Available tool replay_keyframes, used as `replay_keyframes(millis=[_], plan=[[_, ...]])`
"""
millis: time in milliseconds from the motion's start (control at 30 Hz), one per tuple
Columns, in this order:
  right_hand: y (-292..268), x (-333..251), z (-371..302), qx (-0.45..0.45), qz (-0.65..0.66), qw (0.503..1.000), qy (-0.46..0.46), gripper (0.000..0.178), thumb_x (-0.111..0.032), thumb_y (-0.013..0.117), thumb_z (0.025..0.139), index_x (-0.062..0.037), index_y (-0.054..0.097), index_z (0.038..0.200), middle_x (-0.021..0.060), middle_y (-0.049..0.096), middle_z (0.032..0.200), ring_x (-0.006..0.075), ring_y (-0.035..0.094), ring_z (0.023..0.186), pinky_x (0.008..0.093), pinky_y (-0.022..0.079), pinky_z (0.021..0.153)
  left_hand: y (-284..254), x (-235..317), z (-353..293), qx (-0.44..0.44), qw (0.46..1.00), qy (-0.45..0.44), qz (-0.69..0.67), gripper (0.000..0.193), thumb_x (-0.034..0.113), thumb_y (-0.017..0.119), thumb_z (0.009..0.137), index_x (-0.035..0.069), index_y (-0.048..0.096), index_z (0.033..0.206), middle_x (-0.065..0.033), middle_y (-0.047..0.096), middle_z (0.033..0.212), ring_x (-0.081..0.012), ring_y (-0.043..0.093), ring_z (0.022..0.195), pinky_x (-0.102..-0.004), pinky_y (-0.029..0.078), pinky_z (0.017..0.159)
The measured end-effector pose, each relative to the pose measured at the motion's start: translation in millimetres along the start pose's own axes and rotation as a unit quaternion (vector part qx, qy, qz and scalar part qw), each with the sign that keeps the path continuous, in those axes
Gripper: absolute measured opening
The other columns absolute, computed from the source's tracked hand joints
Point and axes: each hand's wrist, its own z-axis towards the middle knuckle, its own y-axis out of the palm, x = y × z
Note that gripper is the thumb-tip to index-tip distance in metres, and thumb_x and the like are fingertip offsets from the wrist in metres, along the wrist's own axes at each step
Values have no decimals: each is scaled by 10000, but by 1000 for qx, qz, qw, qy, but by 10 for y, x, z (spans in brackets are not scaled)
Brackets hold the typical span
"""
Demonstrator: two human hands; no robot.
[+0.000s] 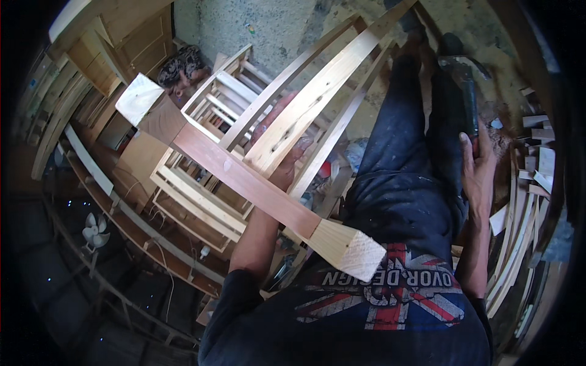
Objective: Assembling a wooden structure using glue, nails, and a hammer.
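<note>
Left hand [287, 161] reaching up under a wooden frame [305, 104] of pale slats, fingers pressed against the underside of the broad middle slat, mostly hidden behind it; whether curled round the slat or merely propping it, impossible to tell. Frame tilted, running from near the chest up and away toward the top of the view. Right hand [479, 168] wrapped tight about the dark handle of a hammer [464, 79], head pointing away, held out over the right leg, well apart from the frame.

Crossing in front of the left forearm, a thick square beam [244, 180], reddish-brown on its faces, raw pale wood at both sawn ends, blocking much of the wrist. Beyond it, a stack of ladder-like slatted frames [201, 183] on the floor. To the right, a heap of thin curved wood strips [519, 238] and offcuts. Lower left, a small white fan [94, 232]. Rough grey concrete floor [274, 24] above.
</note>
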Motion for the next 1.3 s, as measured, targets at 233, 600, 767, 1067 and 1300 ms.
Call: replay_keyframes(millis=[233, 600, 767, 1067, 1300], plan=[[-65, -95, -3, -55, 2, 996, 72, 526, -254, 633, 1074, -41, 516, 1541, 200, 695, 1309, 205, 641, 1191, 375, 496, 1045, -41, 16, -77, -1, 999, -28, 43, 687, 116, 827, 883, 16, 532, 1495, -156, 596, 1475, -238, 552, 1346, -386, 437, 1141], [-201, -327, -30, -51, -13, 997, -55, 520, -180, 598, 1073, 4, 482, 1545, 228, 647, 1402, 250, 643, 1221, 373, 487, 1052, -21, -83, 115, -46, 999, -3, -8, 689, 119, 828, 887, 16, 533, 1501, -161, 595, 1477, -248, 558, 1345, -389, 443, 1142], [-473, -1214, -326, -40, -80, 955, -284, 570, -121, 544, 1067, -60, 394, 1613, 222, 704, 1159, 197, 638, 743, 352, 510, 645, -38, -352, 325, -95, 965, 16, -245, 625, 101, 793, 892, 20, 567, 1469, -152, 586, 1490, -248, 607, 1302, -391, 479, 1132], [-982, -2946, -1173, -19, -297, 740, -603, 627, -40, 550, 1031, 41, 334, 1615, 189, 676, 1123, 225, 666, 810, 334, 544, 742, -39, -215, 470, -9, 956, 243, -164, 476, 242, 824, 846, 30, 693, 1252, -147, 759, 1172, -254, 713, 1072, -426, 545, 957], [-227, -3239, -1160, -203, -527, 671, -481, 721, 87, 564, 919, -87, 427, 1605, 212, 715, 1101, 372, 715, 879, 423, 573, 774, 45, -210, 559, 5, 968, 238, -78, 335, 201, 823, 766, 31, 768, 1050, -194, 761, 912, -328, 732, 808, -400, 559, 777]])
